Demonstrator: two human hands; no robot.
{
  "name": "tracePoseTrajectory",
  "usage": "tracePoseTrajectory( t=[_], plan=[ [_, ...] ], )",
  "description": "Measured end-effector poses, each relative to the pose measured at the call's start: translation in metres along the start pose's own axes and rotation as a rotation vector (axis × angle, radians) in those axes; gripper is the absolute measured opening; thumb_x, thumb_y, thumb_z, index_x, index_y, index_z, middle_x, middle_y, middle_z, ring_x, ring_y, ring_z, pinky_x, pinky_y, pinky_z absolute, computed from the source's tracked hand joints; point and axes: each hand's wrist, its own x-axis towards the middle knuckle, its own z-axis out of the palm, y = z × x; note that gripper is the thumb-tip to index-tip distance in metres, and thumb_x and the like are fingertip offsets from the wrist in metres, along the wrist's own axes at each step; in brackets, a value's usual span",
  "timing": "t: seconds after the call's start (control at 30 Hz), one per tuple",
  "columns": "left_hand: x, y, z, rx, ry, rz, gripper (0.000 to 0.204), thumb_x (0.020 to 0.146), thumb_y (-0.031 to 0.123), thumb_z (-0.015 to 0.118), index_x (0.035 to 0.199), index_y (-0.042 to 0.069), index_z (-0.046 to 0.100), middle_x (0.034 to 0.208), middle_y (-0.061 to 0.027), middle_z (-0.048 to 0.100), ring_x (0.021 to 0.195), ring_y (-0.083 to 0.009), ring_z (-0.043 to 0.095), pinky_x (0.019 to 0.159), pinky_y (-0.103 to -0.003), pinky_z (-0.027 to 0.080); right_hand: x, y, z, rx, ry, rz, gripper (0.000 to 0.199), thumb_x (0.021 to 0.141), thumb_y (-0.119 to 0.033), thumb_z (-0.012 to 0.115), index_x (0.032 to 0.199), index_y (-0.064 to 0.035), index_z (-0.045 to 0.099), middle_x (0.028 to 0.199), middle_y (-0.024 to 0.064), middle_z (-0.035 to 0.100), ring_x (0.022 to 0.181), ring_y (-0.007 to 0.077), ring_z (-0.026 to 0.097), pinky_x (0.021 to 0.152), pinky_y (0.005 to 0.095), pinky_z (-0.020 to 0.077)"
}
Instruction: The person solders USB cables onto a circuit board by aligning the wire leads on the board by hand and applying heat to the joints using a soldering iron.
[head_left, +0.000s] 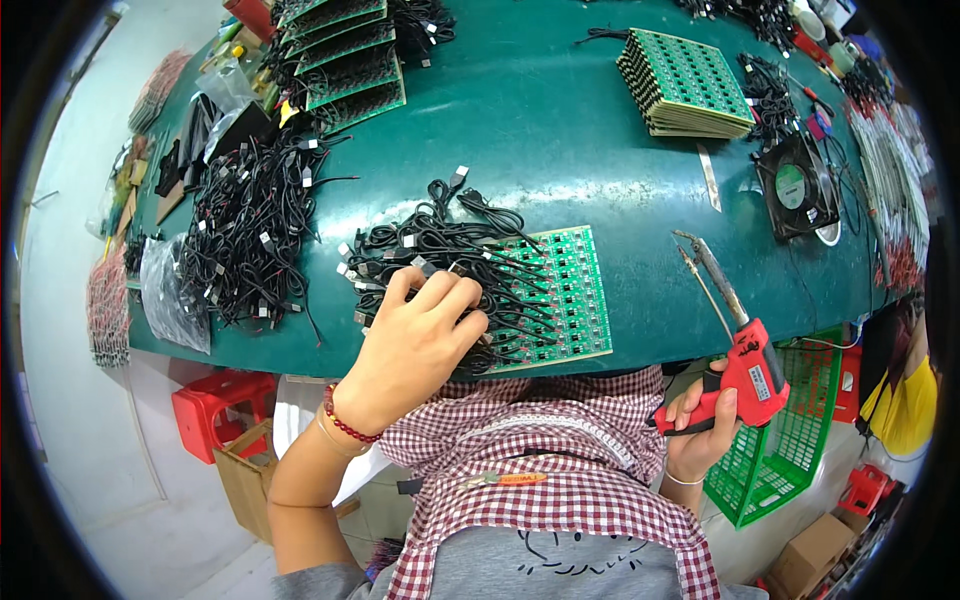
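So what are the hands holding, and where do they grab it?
The right hand grips the red soldering gun by its handle. The left hand presses on black cables, not clearly gripping.

Green table [560, 140], circuit boards [685, 82], cables [245, 225] (black), fan [795, 187]

Red-and-white checked apron [560, 450], grey top [560, 570], red bead bracelet [345, 425], thin bangle [682, 480]
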Motion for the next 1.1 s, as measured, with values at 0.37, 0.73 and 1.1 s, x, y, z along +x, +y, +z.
tracePoseTrajectory(
  t=[0.37, 0.73, 1.1],
  plan=[
    [0.001, -0.032, 0.007, -0.73, 0.46, -0.653, 0.017, 0.1, 0.01, 0.042, 0.088, 0.0, 0.05, 0.08, -0.0094, 0.055, 0.068, -0.0179, 0.049, 0.065, -0.027, 0.041, -0.002, 0.003, -0.007, 0.004, 0.031, -0.004, 0.037, 0.099, -0.033, 0.043, 0.117, -0.0011, 0.045, 0.064, 0.0046, 0.051, 0.043, 0.0085, 0.041, 0.044, 0.0231, 0.0397],
    [-0.004, -0.037, -0.012, -0.261, -0.006, -0.304, 0.022, 0.074, 0.002, 0.066, 0.092, 0.004, 0.054, 0.096, -0.0094, 0.054, 0.098, -0.0298, 0.05, 0.086, -0.038, 0.038, -0.001, 0.003, -0.007, 0.021, 0.022, 0.006, 0.036, 0.099, -0.032, 0.043, 0.118, -0.0014, 0.045, 0.064, 0.0043, 0.051, 0.044, 0.0083, 0.043, 0.045, 0.0227, 0.0398],
    [0.006, -0.022, -0.012, -0.192, 0.04, -0.151, 0.018, 0.075, 0.013, 0.068, 0.086, 0.007, 0.055, 0.086, -0.0069, 0.052, 0.087, -0.0258, 0.051, 0.082, -0.04, 0.037, -0.002, 0.004, -0.008, 0.01, 0.016, -0.006, 0.036, 0.099, -0.032, 0.044, 0.118, -0.0011, 0.045, 0.064, 0.0046, 0.052, 0.043, 0.0086, 0.043, 0.046, 0.0233, 0.0413]
  ],
)
